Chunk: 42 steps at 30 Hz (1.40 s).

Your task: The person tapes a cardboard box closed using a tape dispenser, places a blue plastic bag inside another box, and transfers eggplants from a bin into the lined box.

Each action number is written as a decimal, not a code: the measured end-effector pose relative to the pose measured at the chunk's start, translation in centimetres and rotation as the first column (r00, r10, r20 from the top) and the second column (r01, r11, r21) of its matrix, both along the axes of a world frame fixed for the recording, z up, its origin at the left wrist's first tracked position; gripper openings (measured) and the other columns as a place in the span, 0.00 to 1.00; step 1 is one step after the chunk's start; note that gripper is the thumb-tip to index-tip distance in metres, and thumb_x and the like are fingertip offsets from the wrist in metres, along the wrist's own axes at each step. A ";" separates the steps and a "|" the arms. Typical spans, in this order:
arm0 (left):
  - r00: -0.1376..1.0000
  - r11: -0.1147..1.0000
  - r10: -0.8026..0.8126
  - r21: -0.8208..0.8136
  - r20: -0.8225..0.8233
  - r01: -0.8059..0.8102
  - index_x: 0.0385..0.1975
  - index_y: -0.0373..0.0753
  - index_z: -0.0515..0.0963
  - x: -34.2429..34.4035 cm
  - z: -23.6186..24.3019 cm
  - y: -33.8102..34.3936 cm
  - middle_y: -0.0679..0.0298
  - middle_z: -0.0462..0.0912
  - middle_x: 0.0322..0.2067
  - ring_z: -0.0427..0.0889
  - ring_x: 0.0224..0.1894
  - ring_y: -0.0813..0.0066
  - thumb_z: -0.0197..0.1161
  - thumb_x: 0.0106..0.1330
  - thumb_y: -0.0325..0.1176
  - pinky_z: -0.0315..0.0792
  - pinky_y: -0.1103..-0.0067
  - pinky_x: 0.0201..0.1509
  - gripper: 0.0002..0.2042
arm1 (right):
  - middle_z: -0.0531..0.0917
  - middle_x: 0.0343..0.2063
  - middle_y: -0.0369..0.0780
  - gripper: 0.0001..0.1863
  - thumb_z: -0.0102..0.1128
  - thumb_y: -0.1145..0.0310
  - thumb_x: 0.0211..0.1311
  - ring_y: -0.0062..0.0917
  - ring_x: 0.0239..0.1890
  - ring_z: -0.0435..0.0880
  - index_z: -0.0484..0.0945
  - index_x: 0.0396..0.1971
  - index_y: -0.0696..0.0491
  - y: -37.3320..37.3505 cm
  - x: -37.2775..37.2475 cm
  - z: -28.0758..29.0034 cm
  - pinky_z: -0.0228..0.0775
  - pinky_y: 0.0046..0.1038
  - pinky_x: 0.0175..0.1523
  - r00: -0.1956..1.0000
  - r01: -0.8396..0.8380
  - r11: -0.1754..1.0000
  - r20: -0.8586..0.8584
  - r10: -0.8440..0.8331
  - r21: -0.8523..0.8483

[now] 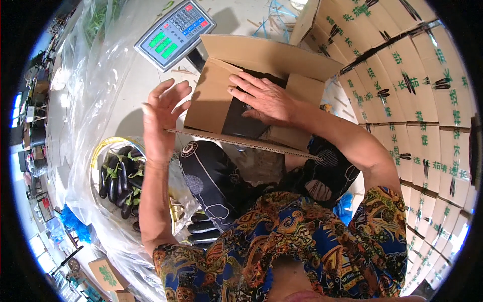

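An open cardboard box stands in front of my knees with its flaps spread. Its near flap is seen almost edge-on. Inside lies a dark sheet, which hides what is beneath it. My right hand rests over the sheet, fingers stretched and slightly apart. Off the box's left corner, my left hand is raised with fingers loosely spread and nothing in them. It is closest to the near flap's left end; whether it touches the flap I cannot tell.
A scale display with keypad stands behind the box. At left, a round basket holds dark purple eggplants; more eggplants lie by my left knee. Cardboard cartons are stacked high at right. Clear plastic sheeting hangs at left.
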<state>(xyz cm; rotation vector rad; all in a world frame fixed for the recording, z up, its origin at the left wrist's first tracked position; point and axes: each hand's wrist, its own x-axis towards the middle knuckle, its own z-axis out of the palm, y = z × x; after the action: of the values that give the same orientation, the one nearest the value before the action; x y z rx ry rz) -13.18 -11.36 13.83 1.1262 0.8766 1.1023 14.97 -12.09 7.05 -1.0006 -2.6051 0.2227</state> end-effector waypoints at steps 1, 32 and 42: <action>0.980 0.995 0.000 0.102 -0.201 0.021 0.63 0.39 0.61 0.5 -0.2 -0.5 0.49 0.72 0.58 0.70 0.63 0.59 0.37 0.66 0.69 0.61 0.65 0.66 0.39 | 0.57 0.68 0.45 0.36 0.59 0.56 0.60 0.39 0.70 0.55 0.60 0.66 0.54 0.1 0.1 -0.4 0.63 0.38 0.55 1.000 -0.003 1.000 -0.001 0.003 -0.006; 0.873 0.982 -0.184 -0.047 -0.452 0.183 0.63 0.38 0.65 6.1 -4.1 8.4 0.50 0.69 0.60 0.67 0.62 0.63 0.39 0.71 0.59 0.60 0.72 0.65 0.32 | 0.61 0.65 0.53 0.44 0.53 0.40 0.60 0.46 0.68 0.57 0.59 0.65 0.60 -6.8 3.2 3.1 0.49 0.46 0.65 0.916 0.386 0.920 0.095 -0.391 0.068; 0.779 0.990 0.036 0.127 -0.626 0.056 0.44 0.38 0.73 2.6 -6.6 8.4 0.58 0.78 0.34 0.76 0.39 0.64 0.50 0.71 0.44 0.70 0.73 0.48 0.15 | 0.67 0.60 0.47 0.34 0.42 0.42 0.68 0.40 0.64 0.61 0.66 0.62 0.55 -1.2 3.8 1.0 0.48 0.48 0.64 0.785 0.614 0.785 0.042 -0.618 0.083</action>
<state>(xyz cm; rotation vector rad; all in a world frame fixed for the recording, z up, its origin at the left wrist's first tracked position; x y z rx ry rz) -10.62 -2.92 7.26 1.6628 1.3223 0.7783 18.80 -13.26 8.07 -1.7901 -2.1605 -0.0650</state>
